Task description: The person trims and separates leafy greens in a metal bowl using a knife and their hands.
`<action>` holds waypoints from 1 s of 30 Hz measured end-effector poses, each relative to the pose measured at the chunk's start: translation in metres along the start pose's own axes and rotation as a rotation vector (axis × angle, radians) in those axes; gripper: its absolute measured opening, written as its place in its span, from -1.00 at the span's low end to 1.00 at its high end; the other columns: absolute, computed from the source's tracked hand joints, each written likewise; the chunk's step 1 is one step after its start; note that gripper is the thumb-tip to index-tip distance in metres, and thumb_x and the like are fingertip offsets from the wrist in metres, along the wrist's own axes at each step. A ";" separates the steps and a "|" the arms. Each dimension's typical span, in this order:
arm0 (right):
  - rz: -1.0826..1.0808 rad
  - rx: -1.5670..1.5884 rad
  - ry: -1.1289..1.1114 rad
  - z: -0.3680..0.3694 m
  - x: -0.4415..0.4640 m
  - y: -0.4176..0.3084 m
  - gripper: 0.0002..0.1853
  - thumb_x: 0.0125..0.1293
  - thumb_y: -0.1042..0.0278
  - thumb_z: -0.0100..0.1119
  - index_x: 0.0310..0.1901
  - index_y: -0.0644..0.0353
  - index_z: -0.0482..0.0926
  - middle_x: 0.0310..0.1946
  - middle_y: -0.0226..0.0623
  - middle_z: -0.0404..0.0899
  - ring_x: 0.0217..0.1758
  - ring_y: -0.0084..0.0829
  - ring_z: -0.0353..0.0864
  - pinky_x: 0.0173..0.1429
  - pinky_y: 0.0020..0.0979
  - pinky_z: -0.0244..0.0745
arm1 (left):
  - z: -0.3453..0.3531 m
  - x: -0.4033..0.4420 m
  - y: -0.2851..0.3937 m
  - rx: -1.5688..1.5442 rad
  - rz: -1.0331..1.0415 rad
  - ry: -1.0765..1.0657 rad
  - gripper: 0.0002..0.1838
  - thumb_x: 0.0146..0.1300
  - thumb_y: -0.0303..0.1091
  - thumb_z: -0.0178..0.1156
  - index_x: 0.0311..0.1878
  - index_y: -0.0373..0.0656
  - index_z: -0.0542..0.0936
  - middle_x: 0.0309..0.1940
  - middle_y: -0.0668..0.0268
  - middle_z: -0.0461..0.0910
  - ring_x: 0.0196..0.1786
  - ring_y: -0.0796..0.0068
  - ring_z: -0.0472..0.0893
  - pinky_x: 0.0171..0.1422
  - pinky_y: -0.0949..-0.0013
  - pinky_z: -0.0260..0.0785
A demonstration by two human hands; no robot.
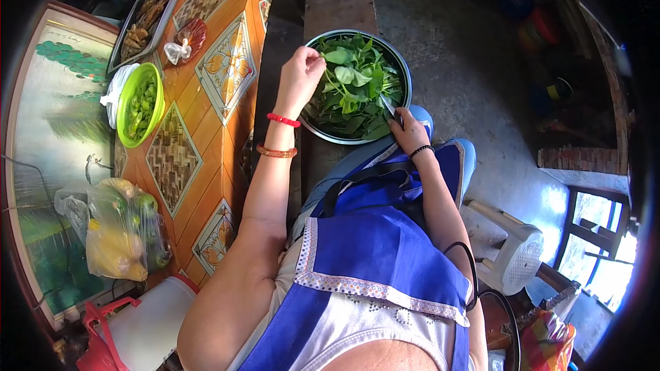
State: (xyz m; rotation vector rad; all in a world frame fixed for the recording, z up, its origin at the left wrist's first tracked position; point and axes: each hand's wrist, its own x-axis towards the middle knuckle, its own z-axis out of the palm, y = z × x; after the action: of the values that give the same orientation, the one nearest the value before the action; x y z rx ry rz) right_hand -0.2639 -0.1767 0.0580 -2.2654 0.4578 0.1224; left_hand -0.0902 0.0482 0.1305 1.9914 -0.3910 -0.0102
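A round metal basin (407, 69) full of leafy greens (357, 99) rests at my knees. My left hand (302, 77) is at the basin's left rim, fingers pinched on a leafy green stem (331, 81) whose leaves hang over the pile. On the basin's right side my right hand (410, 130) is closed around a knife (388, 106); its short blade points up and left over the greens, and the handle is mostly hidden in my fingers.
Left of me is a tiled table (227, 62) with a lime-green bowl (162, 99) of chopped green pieces, a knotted bag (189, 41), a metal tray (113, 55) and a plastic bag of produce (124, 230). A white stool (512, 254) stands at right; a bench (340, 0) lies ahead.
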 end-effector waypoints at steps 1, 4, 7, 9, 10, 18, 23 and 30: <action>0.007 -0.021 -0.002 0.000 0.001 -0.001 -0.57 0.30 0.11 0.16 0.13 0.11 0.45 -0.12 0.05 0.65 -0.02 0.05 0.62 0.06 -0.12 0.50 | -0.008 0.000 0.006 -0.009 0.021 0.015 -0.80 0.23 -0.36 0.24 -0.22 -0.32 0.53 -0.40 0.13 0.66 -0.29 0.38 0.68 -0.17 0.38 0.47; -0.007 -0.015 0.002 0.000 0.001 -0.001 -0.56 0.29 0.09 0.17 0.13 0.11 0.45 -0.15 0.04 0.66 -0.04 0.04 0.63 0.04 -0.12 0.51 | -0.030 -0.001 0.036 0.093 0.025 0.029 -0.82 0.29 -0.36 0.24 -0.18 -0.28 0.53 -0.37 0.30 0.67 -0.29 0.60 0.62 -0.14 0.49 0.44; -0.021 -0.006 0.008 0.000 0.000 0.001 -0.56 0.28 0.08 0.18 0.12 0.10 0.45 -0.17 0.03 0.66 -0.06 0.03 0.65 0.03 -0.13 0.51 | -0.043 -0.001 0.059 0.065 0.059 0.037 -0.84 0.31 -0.38 0.22 -0.19 -0.28 0.52 -0.35 0.30 0.67 -0.27 0.63 0.63 -0.11 0.51 0.45; -0.014 -0.009 0.006 0.000 -0.001 0.000 -0.55 0.28 0.08 0.19 0.12 0.10 0.45 -0.17 0.02 0.66 -0.06 0.02 0.65 0.03 -0.13 0.51 | -0.047 -0.002 0.072 0.032 0.079 0.013 -0.86 0.33 -0.41 0.21 -0.18 -0.28 0.52 -0.33 0.30 0.67 -0.25 0.63 0.63 -0.09 0.53 0.45; -0.009 -0.012 0.002 -0.002 -0.001 -0.002 -0.55 0.27 0.07 0.19 0.12 0.10 0.44 -0.18 0.01 0.67 -0.06 0.01 0.65 0.02 -0.14 0.51 | -0.047 -0.002 0.075 -0.001 0.099 -0.007 -0.88 0.34 -0.43 0.19 -0.17 -0.28 0.51 -0.31 0.30 0.67 -0.24 0.64 0.63 -0.07 0.54 0.45; -0.044 0.033 0.112 -0.011 -0.006 -0.021 -0.59 0.25 0.12 0.23 0.04 0.18 0.50 -0.21 -0.01 0.66 -0.10 -0.04 0.66 -0.02 -0.18 0.52 | 0.009 -0.014 0.020 -0.197 0.070 -0.261 -0.83 0.27 -0.39 0.27 -0.21 -0.27 0.52 -0.41 0.34 0.61 -0.36 0.63 0.56 -0.22 0.51 0.43; -0.109 0.183 0.217 -0.008 -0.008 -0.035 -0.71 0.26 0.22 0.23 -0.10 0.24 0.55 -0.36 -0.01 0.65 -0.26 -0.08 0.67 -0.18 -0.21 0.51 | 0.035 -0.035 0.018 -0.174 -0.032 -0.349 -0.83 0.25 -0.39 0.29 -0.23 -0.27 0.52 -0.41 0.33 0.61 -0.36 0.61 0.56 -0.21 0.50 0.43; -0.168 0.297 0.147 0.000 -0.016 -0.061 -0.67 0.22 0.18 0.32 -0.15 0.28 0.58 -0.43 -0.11 0.63 -0.39 -0.31 0.62 -0.26 -0.31 0.48 | 0.056 -0.053 0.029 -0.232 -0.049 -0.382 -0.84 0.20 -0.54 0.23 -0.16 -0.32 0.51 -0.35 0.23 0.63 -0.28 0.54 0.62 -0.15 0.45 0.47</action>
State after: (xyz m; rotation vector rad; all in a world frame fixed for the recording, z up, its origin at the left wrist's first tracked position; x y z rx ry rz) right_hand -0.2566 -0.1346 0.1051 -2.0157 0.3352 -0.1880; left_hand -0.1583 0.0025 0.1223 1.7651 -0.5577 -0.4529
